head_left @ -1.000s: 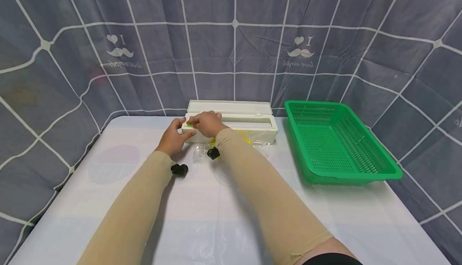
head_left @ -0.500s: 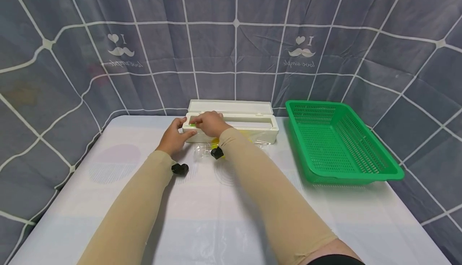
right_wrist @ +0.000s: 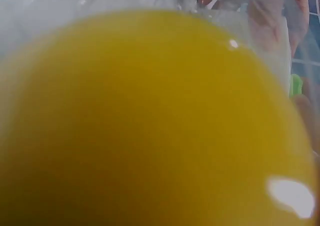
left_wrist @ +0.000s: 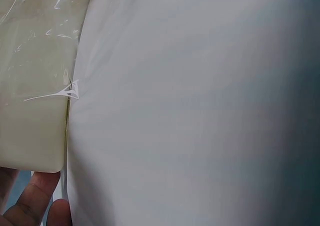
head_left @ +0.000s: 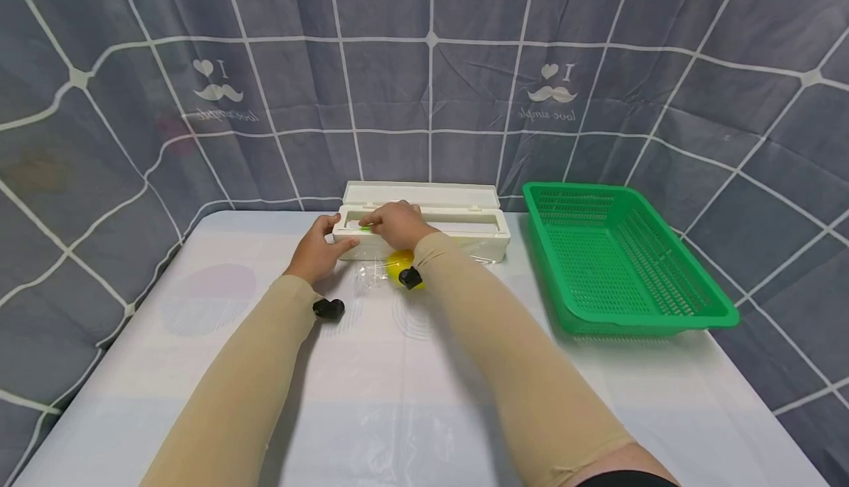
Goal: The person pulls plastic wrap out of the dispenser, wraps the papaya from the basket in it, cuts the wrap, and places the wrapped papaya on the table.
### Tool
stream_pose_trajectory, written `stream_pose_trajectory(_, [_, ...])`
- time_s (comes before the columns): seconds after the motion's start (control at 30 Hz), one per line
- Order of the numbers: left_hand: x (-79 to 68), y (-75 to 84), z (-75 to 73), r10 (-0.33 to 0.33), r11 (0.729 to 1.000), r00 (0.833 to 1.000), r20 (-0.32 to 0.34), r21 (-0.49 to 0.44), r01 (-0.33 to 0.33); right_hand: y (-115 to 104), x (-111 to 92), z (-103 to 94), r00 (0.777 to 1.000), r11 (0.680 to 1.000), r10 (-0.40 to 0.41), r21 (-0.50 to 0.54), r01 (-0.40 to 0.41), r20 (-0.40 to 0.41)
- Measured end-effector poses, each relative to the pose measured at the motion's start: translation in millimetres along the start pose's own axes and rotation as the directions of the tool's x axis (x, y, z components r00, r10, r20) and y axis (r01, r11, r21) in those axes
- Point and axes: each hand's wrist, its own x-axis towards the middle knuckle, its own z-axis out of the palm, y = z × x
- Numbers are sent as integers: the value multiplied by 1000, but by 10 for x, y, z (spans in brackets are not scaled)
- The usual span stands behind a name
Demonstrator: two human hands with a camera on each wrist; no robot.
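A white cling film dispenser box [head_left: 363, 250] lies at the back of the table with its lid [head_left: 424, 194] raised. My left hand [head_left: 313, 253] grips its left end, thumb on the front wall. On the box's front rail sits a small green slide cutter [head_left: 365, 228], and my right hand [head_left: 400, 226] pinches it with the fingertips; the rest of the grip is hidden. Clear film [left_wrist: 40, 46] hangs over the box's front. Below my right wrist is a glossy, rounded yellow thing [head_left: 399, 263], which fills most of the right wrist view; its kind I cannot tell.
To the right of the box stands a green plastic basket [head_left: 564, 303] with perforated walls. A grey checked curtain [head_left: 391, 89] closes off the back and both sides. The white patterned cloth [head_left: 371, 398] covers the table.
My right hand and the green slide cutter have moved to the right along the box's rail, uncovering more of the yellow thing. My left hand stays on the box's end.
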Motion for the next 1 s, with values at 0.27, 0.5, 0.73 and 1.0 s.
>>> stream_pose_trajectory(0.27, [11,7,-18,6,1000,1000,-2,2,-6,142,-91,-82,1000,1000,10,-27,-10,19])
stream_pose_trajectory(0.5, [32,-16,-33,0,1000,1000,0,1,0,280,-239,-171,999,999,47,-27,-46,16])
stream_pose_trajectory(0.73, [24,-12,-49,1,1000,1000,5,7,-1,392,-291,-204,998,997,64,-43,-64,9])
stream_pose_trajectory(1.0, [42,-15,-14,-3,1000,1000,17,17,2,540,-345,-217,998,997,69,-29,-69,7])
